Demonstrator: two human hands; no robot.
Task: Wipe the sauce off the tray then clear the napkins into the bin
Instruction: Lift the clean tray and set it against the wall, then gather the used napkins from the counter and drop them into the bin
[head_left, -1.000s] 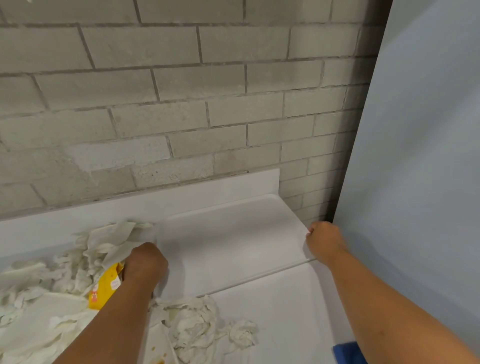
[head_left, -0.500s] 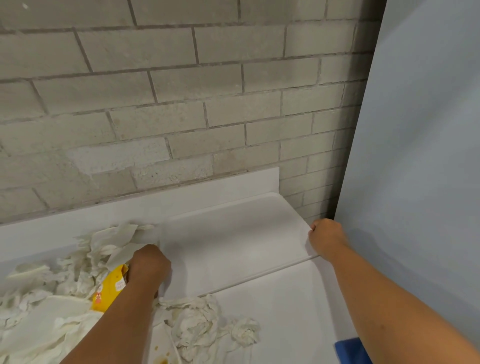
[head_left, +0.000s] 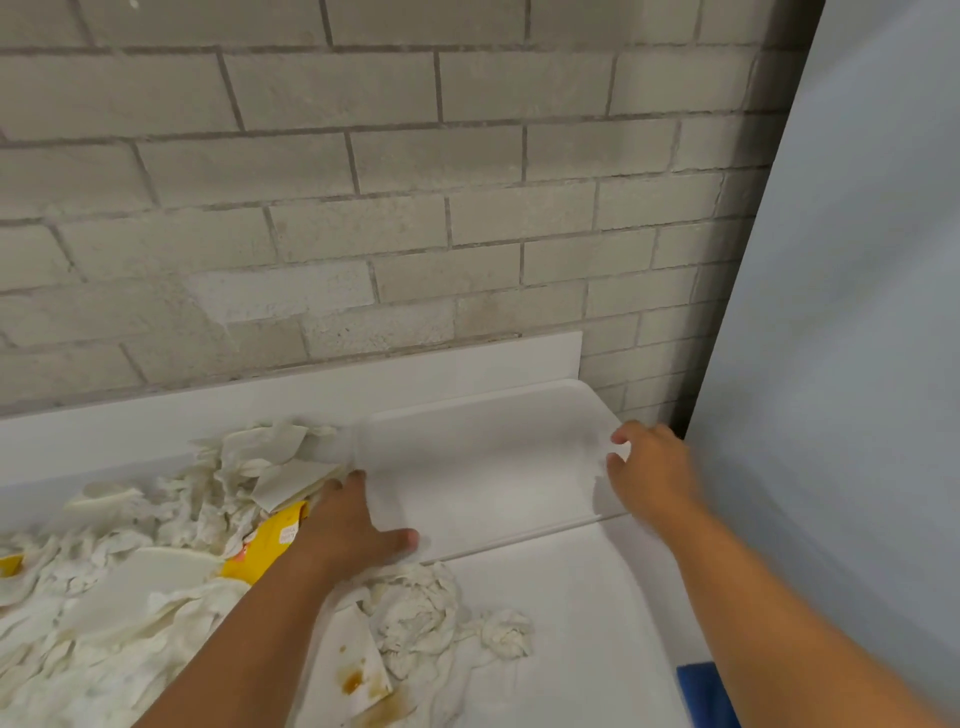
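Tray: I see the white tray (head_left: 483, 467) lying flat on the white counter (head_left: 571, 597), its far edge against the low white backsplash (head_left: 311, 395) under the grey brick wall (head_left: 415, 208). Its surface looks clean from here.
Left hand: my left hand (head_left: 353, 525) rests on the tray's left near corner, fingers spread and fairly straight, thumb laid on the tray surface. It grips nothing.
Right hand: my right hand (head_left: 654, 473) is at the tray's right edge, fingers loosely bent and apart. I cannot tell whether the fingertips touch the rim.
Napkins: a heap of crumpled white napkins (head_left: 130, 571) covers the counter left of the tray, and more balled napkins (head_left: 426, 618) sit just in front of the tray's near edge.
Stained napkin: 1 flat napkin (head_left: 353, 670) with brown sauce marks lies nearer me than the tray, beside my left forearm.
Yellow packet: a yellow packet (head_left: 270, 540) lies among the napkins, just left of my left hand.
Blue object: a blue corner (head_left: 701, 691) shows at the counter's near right edge, well apart from the tray.
Panel: a pale blue-grey panel (head_left: 857, 312) stands right of the tray.
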